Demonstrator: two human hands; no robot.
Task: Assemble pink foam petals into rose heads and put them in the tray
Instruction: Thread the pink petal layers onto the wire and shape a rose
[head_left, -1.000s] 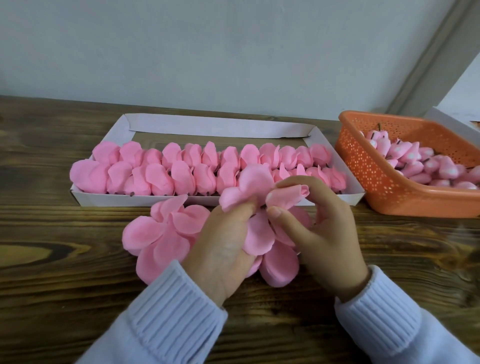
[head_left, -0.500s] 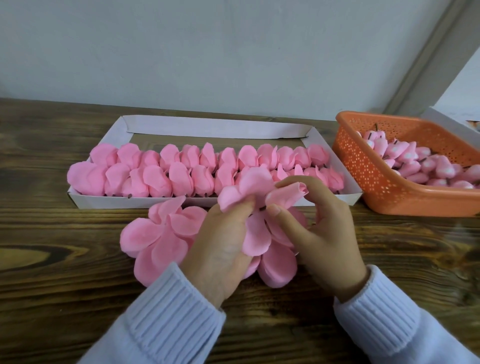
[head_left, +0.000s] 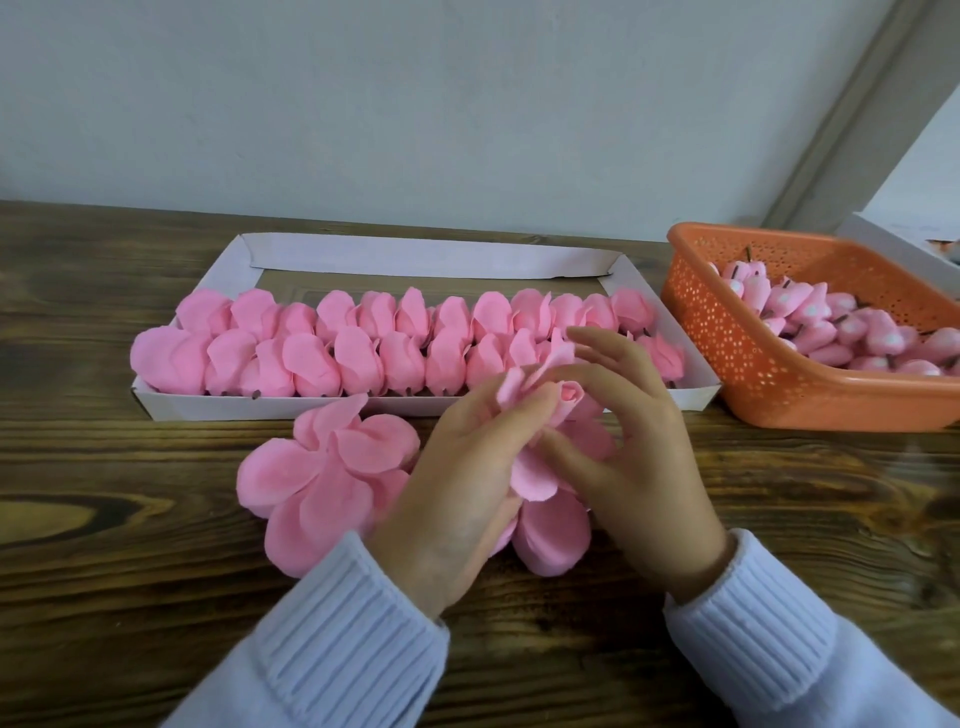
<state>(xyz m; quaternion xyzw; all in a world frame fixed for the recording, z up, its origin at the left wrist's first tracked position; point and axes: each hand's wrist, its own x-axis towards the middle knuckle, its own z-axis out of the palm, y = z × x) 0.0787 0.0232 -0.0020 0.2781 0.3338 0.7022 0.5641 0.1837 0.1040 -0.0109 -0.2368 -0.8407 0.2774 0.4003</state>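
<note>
While the left hand (head_left: 467, 467) pinches a petal (head_left: 522, 382) onto the rose head (head_left: 569, 397) in the right hand (head_left: 634, 457), its grip curled, nearside of the tray (head_left: 208, 408), this wrapping step likely needs a snug fold next.

1 tray (head_left: 415, 258), 1 basket (head_left: 753, 364), perhaps 24 rose heads (head_left: 358, 359).
</note>
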